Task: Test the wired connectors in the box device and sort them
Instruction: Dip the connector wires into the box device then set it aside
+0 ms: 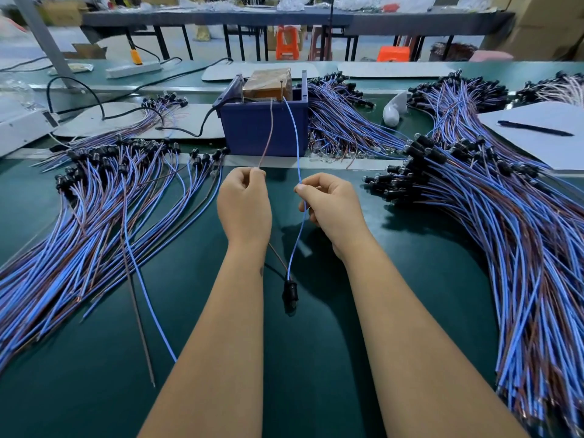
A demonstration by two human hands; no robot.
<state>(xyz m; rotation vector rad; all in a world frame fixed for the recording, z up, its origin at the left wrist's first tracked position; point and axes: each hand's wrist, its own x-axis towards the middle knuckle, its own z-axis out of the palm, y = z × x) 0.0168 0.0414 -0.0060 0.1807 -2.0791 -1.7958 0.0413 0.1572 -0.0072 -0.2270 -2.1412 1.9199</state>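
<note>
2 bare forearms reach in from the bottom edge, no sleeves, watch or bands on either. The left hand [244,206] and right hand [333,207] wear no gloves or rings (nails are short). A small dark mark sits near the left wrist.

No readable text, labels or numbers anywhere.

Black pen [535,128] lies on white sheet [537,147]. W/ ref to the sheet: white power strip [132,69] far left, orange stools [287,42] behind, past dark bench [284,18].
</note>
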